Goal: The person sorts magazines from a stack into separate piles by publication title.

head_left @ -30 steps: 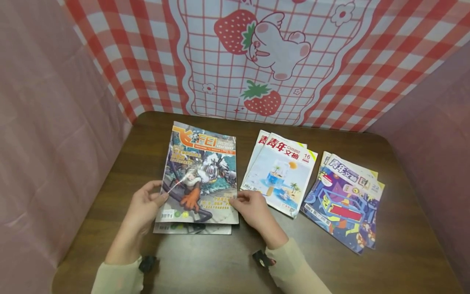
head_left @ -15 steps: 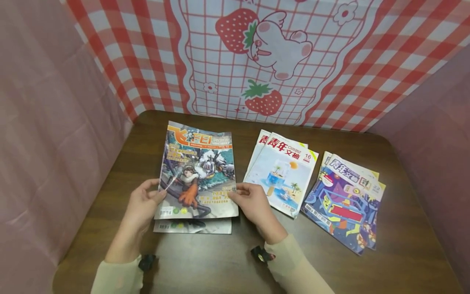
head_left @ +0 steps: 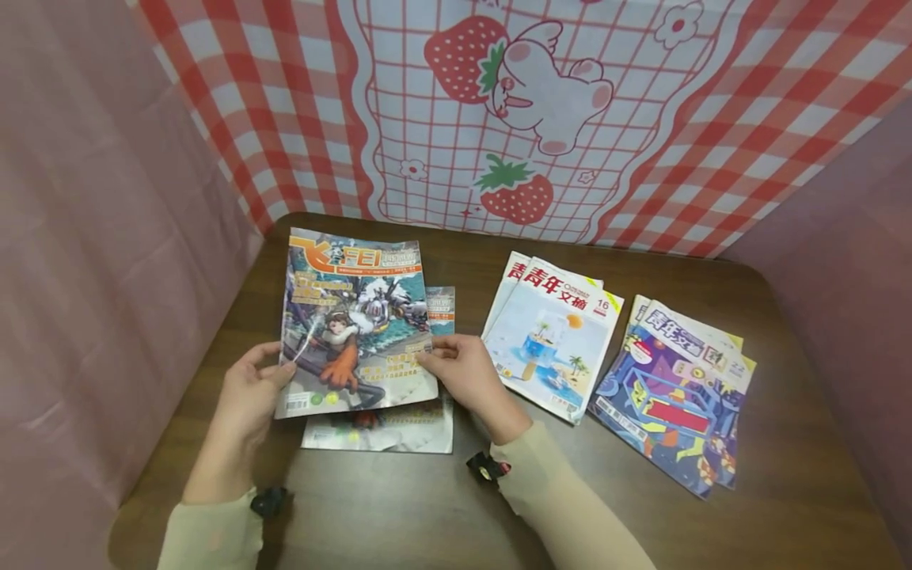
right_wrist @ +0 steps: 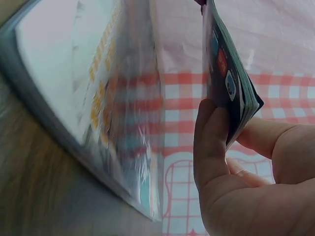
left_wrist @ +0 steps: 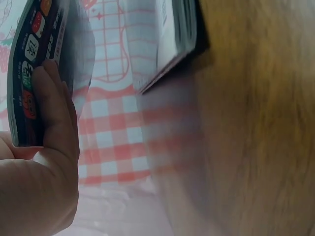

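Both my hands hold a FEI comic magazine (head_left: 356, 317) by its two sides, raised off the table and slightly bowed. My left hand (head_left: 249, 392) pinches the left edge, thumb on the front cover. On the opposite edge, my right hand (head_left: 470, 380) pinches with the thumb in front. In the left wrist view, fingers (left_wrist: 54, 108) lie along the dark back cover (left_wrist: 24, 78). The right wrist view shows the same grip on its thick page edge (right_wrist: 241, 88). Beneath it, partly covered, a second magazine (head_left: 416, 431) with a like cover lies on the table.
Right of the hands lie two overlapping white magazines (head_left: 549, 348) with red titles. Farther right are two overlapping purple magazines (head_left: 663, 396). All rest on a brown wooden table (head_left: 399, 514). A red-checked cloth (head_left: 299, 119) hangs behind, pink cloth (head_left: 93, 277) at the sides.
The held magazine has risen and shifted left with both hands, tilting a little. More of the magazine beneath now shows at its right and bottom. The other magazines stay put.
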Demonstrator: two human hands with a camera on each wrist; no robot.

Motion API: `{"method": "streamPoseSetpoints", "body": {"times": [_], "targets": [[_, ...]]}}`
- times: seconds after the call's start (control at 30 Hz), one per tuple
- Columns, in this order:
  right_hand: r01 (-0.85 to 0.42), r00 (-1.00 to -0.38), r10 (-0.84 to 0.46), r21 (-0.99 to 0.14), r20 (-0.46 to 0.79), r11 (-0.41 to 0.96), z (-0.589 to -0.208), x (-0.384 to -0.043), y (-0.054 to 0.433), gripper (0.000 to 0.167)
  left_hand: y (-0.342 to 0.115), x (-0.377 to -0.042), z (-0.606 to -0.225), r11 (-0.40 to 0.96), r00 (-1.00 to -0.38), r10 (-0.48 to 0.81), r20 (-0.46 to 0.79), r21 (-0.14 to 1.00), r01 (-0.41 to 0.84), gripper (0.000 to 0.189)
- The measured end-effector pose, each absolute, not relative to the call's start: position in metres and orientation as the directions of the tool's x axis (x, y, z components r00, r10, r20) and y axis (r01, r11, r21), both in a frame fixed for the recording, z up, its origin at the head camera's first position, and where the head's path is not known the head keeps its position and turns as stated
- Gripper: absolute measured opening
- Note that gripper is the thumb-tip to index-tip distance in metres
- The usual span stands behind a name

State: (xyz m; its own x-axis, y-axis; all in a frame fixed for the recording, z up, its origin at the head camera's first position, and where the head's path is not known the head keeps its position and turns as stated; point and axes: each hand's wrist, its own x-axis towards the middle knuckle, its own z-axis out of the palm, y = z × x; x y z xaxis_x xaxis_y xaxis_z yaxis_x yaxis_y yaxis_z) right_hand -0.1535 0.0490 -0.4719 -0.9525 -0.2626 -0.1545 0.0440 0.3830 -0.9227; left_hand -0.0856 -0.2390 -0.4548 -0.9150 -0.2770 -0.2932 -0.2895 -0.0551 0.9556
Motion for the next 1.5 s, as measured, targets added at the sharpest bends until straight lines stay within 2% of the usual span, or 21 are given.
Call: {"method": "streamPoseSetpoints", "body": {"times": [0.23, 0.47, 0.7, 0.83, 1.1, 1.5], "targets": [[0.076, -0.938, -0.300, -0.946, -0.175, 0.314, -0.471, -0.156, 0.038, 0.045, -0.253, -0.090, -0.454, -0.133, -0.902, -0.294, -0.316, 0.948, -0.289, 0.044], [0.081, -0.920, -0.349, -0.958, -0.179, 0.276, -0.473, -0.160, 0.022, 0.042, -0.274, -0.098, -0.455, -0.190, -0.878, -0.334, -0.342, 0.937, -0.293, 0.034], [0.116, -0.905, -0.368, -0.956, -0.214, 0.271, -0.472, -0.168, 0.006, 0.037, -0.291, -0.112, -0.456, -0.181, -0.880, -0.335, -0.336, 0.940, -0.290, 0.034], [0.149, -0.906, -0.345, -0.947, -0.246, 0.286, -0.468, -0.176, -0.002, 0.040, -0.296, -0.121, -0.458, -0.167, -0.872, -0.348, -0.344, 0.938, -0.303, 0.034], [0.201, -0.900, -0.332, -0.946, -0.281, 0.256, -0.468, -0.194, -0.020, 0.045, -0.305, -0.139, -0.463, -0.100, -0.867, -0.356, -0.349, 0.936, -0.336, 0.048], [0.190, -0.891, -0.328, -0.913, -0.315, 0.361, -0.476, -0.207, -0.038, 0.044, -0.317, -0.163, -0.475, 0.231, -0.870, -0.390, -0.301, 0.883, -0.409, 0.047]]}}
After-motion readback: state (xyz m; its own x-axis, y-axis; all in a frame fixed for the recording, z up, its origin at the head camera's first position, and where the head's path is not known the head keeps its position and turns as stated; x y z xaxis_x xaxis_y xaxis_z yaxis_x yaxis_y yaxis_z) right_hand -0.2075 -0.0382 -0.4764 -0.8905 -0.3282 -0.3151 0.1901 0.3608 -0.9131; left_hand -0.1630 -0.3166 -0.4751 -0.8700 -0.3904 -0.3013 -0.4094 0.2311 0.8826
